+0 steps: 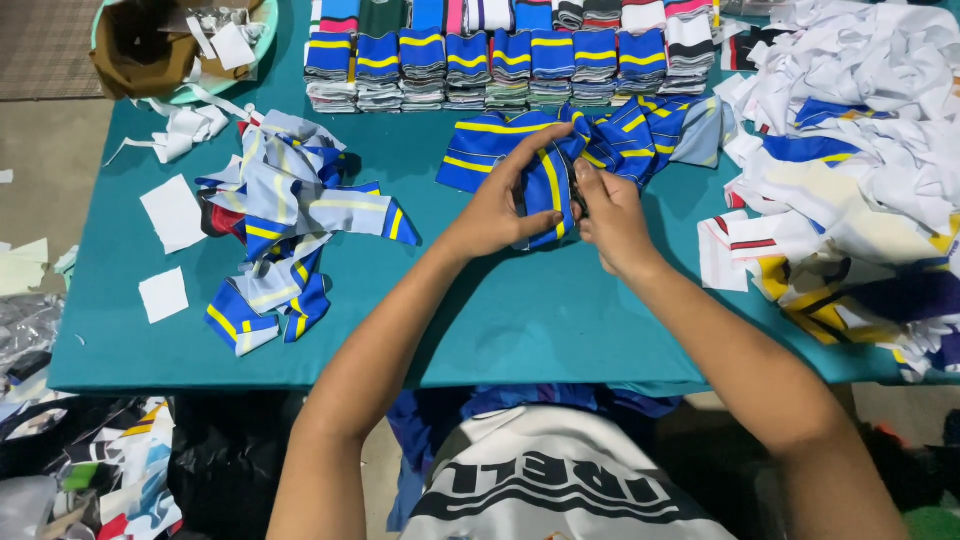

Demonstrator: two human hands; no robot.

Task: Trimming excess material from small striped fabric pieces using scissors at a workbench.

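1. Teal table [500, 320] fills my view, with floor and fabric scraps at its left edge.
2. My left hand [497, 205] reaches in from below, fingers curled over a blue band [550, 190] with yellow stripes, pinching it closed.
3. My right hand [612, 220] meets it from the right, fingertips closed on the same band.
4. I see the band bunched at table centre; its long axis runs roughly left to right, the loose end trailing up and right.
5. White paper squares [172, 212] lie flat at left, beside a loose band heap [285, 215].
6. Folded stacks [500, 65] line the far edge; a white fabric pile [860, 120] sits right.
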